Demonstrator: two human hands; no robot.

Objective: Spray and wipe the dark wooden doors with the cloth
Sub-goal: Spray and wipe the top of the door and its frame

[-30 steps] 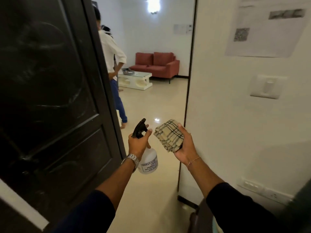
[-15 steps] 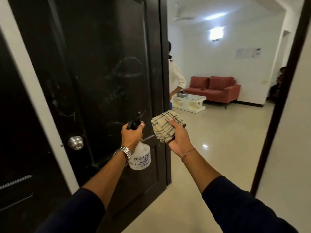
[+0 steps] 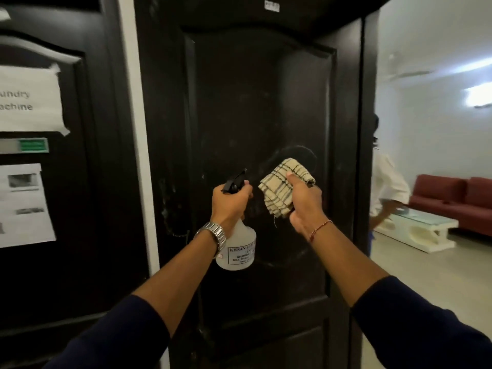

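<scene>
A dark wooden door (image 3: 255, 102) with raised panels fills the middle of the head view, smeared with pale wipe marks. My left hand (image 3: 231, 203) grips the black trigger head of a white spray bottle (image 3: 238, 249), nozzle pointing at the door. My right hand (image 3: 303, 206) holds a folded beige checked cloth (image 3: 282, 187) close in front of the door panel; whether it touches the wood I cannot tell. A second dark door (image 3: 66, 262) stands to the left.
The left door carries taped paper notices (image 3: 29, 99) and a green label. A white frame strip (image 3: 138, 129) separates the doors. To the right, a person in a white shirt (image 3: 386, 187) stands near a white coffee table (image 3: 418, 230) and red sofa (image 3: 452, 198).
The view has swung left from the open doorway onto the door face. Both hands, still holding bottle and cloth, are now raised in front of the upper door panel.
</scene>
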